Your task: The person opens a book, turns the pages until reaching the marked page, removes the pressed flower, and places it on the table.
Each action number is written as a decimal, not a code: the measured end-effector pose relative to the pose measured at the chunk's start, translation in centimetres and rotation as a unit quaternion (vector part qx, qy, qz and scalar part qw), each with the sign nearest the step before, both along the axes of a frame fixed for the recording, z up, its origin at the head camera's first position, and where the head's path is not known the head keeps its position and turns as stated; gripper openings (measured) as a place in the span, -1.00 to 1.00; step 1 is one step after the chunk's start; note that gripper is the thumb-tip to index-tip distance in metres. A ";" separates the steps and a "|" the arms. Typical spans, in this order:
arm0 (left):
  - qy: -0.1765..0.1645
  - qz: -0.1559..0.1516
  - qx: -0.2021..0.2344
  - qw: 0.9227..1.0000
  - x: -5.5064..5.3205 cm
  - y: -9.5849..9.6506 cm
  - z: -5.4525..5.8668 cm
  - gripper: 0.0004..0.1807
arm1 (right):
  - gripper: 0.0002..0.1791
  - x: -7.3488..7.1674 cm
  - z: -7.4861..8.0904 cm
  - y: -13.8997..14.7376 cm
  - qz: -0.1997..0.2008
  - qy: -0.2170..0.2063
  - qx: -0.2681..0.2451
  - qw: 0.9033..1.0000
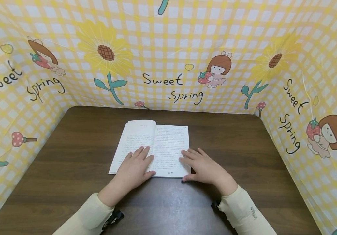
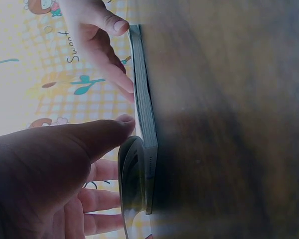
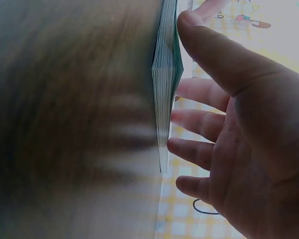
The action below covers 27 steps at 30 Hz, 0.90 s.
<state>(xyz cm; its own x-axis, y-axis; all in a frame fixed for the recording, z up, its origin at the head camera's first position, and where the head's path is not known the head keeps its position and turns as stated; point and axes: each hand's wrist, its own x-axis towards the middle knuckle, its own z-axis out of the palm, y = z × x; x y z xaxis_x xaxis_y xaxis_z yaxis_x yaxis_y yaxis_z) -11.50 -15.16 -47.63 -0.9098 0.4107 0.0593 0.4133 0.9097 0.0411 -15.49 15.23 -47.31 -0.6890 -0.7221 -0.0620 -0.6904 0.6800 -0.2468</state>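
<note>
An open book (image 1: 171, 147) with printed pages lies in the middle of the table. My left hand (image 1: 135, 168) rests on the lower part of its left page, fingers spread and the thumb near the spine at the bottom edge. At the right page's outer edge is my right hand (image 1: 208, 168); its fingertips overlap the page margin and its thumb points to the lower right corner. In the left wrist view the book's page block (image 2: 144, 94) shows edge-on, with the left page curving up under my left fingers (image 2: 102, 199). Relaxed right fingers (image 3: 197, 149) reach along the book's side.
The dark wooden table (image 1: 77, 137) surrounds the book and has rounded far corners. A yellow checked cloth (image 1: 168, 39) with flowers, cartoon figures and "Sweet Spring" lettering hangs behind it and along both sides. Each sleeve ends near a black wrist strap (image 1: 114, 219).
</note>
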 end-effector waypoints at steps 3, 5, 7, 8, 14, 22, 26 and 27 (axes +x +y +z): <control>0.001 0.000 -0.001 1.000 0.0 0.0 0.0 -0.31 | -0.10 0.0 -0.1 0.0 -0.001 -0.003 0.005 1.000; 0.002 0.000 -0.002 1.000 0.0 0.0 0.0 -0.31 | -0.10 0.0 -0.1 0.0 -0.001 -0.004 0.006 1.000; 0.002 0.000 -0.003 1.000 0.0 0.1 0.1 -0.31 | -0.11 0.0 -0.1 0.0 -0.001 -0.004 0.007 1.000; 0.003 -0.001 -0.003 1.000 0.0 0.1 0.1 -0.31 | -0.12 0.0 -0.1 0.0 -0.001 -0.004 0.007 1.000; 0.003 -0.001 -0.004 1.000 0.1 0.1 0.2 -0.31 | -0.17 0.1 0.1 0.0 -0.003 -0.011 0.008 1.000; 0.002 0.002 -0.003 1.000 0.0 0.2 0.2 -0.32 | -0.31 -0.2 0.4 0.2 0.006 0.001 0.005 1.000; 0.003 0.003 -0.003 1.000 0.0 0.2 0.3 -0.32 | -0.47 -0.3 0.7 0.3 0.027 0.017 0.007 0.999; 0.002 0.003 -0.003 1.000 0.0 0.2 0.3 -0.32 | -0.51 -0.3 0.8 0.3 0.033 0.020 0.007 0.999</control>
